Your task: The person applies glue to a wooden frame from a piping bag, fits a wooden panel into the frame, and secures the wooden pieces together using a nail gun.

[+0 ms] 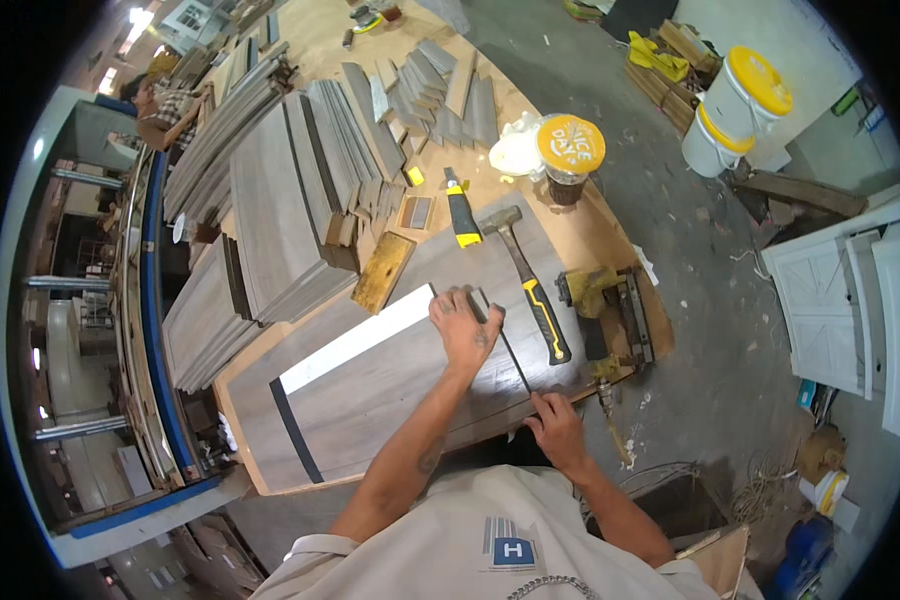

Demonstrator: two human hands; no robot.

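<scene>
Gripping dark strip point(513, 358) by far end with left hand point(464, 334), over grey panel point(360, 405), just off frame centre toward 4 o'clock. Touching near end with right hand point(560, 434), pinch unclear. Working beside white strip point(360, 340) at 9 o'clock, hammer point(543, 315) at 1 o'clock.

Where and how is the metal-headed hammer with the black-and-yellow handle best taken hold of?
Probably around the lower half of its black-and-yellow handle, from above and the person's side. The metal-headed hammer lies flat, handle end angled toward the person, metal head farthest away. The yellow-green power tool close on its right likely crowds that side.
</scene>
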